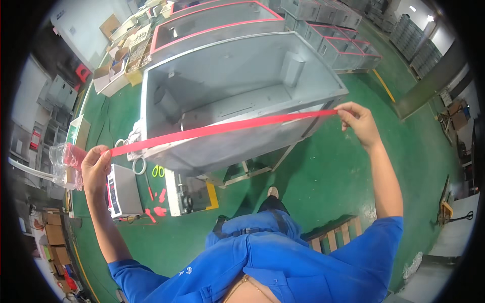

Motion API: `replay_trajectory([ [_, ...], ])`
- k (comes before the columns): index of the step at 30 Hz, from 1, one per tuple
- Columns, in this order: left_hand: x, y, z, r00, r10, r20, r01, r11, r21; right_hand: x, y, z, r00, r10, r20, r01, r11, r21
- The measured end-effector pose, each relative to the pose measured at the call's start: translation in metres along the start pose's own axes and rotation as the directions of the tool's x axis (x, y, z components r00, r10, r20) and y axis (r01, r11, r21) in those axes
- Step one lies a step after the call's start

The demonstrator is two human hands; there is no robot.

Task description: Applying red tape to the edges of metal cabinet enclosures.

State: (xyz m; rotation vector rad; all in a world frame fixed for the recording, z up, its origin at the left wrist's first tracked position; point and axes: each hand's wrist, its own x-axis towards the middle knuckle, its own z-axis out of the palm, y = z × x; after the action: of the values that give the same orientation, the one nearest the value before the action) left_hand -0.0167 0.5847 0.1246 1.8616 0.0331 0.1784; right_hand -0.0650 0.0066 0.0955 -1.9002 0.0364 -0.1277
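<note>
A long strip of red tape (222,130) is stretched taut between my two hands. At its left end my left hand (96,164) pinches it between thumb and fingers. The other end is pinched in my right hand (357,121), which is raised at the right. Behind and below the strip stands a large grey metal box (227,65) with its open side facing up, on a metal stand. The tape runs along the box's near edge, overlapping it in view; whether it touches the edge I cannot tell.
More grey boxes with red-edged rims (217,28) stand behind. A white device with a panel (124,191), yellow-green scissors (158,171) and red scraps (159,211) lie at the left. Cartons of parts (118,73) line the far left. A wooden pallet (336,235) is near my right side.
</note>
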Motion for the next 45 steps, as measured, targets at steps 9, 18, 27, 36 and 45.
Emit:
replay_trajectory([
  [9, 0.001, 0.015, 0.08, 0.997, -0.061, -0.047, 0.057, 0.994, -0.095, 0.087, 0.019, -0.079, 0.989, 0.145, 0.035, -0.148, 0.981, 0.129],
  [18, -0.006, -0.006, 0.082, 0.967, -0.217, -0.135, 0.176, 0.948, -0.263, 0.11, 0.031, -0.105, 0.984, 0.129, 0.12, -0.144, 0.982, 0.126],
  [27, -0.018, -0.003, 0.086, 0.965, -0.22, -0.145, 0.212, 0.975, -0.068, 0.108, 0.045, -0.115, 0.961, 0.209, 0.182, -0.227, 0.971, 0.08],
  [36, -0.029, -0.003, 0.091, 0.935, -0.307, -0.179, 0.276, 0.945, -0.177, 0.119, 0.045, -0.116, 0.918, 0.228, 0.324, -0.207, 0.974, -0.097],
  [45, -0.029, -0.004, 0.097, 0.924, -0.286, -0.253, 0.252, 0.954, -0.16, 0.124, 0.045, -0.115, 0.903, 0.225, 0.366, -0.199, 0.974, -0.108],
])
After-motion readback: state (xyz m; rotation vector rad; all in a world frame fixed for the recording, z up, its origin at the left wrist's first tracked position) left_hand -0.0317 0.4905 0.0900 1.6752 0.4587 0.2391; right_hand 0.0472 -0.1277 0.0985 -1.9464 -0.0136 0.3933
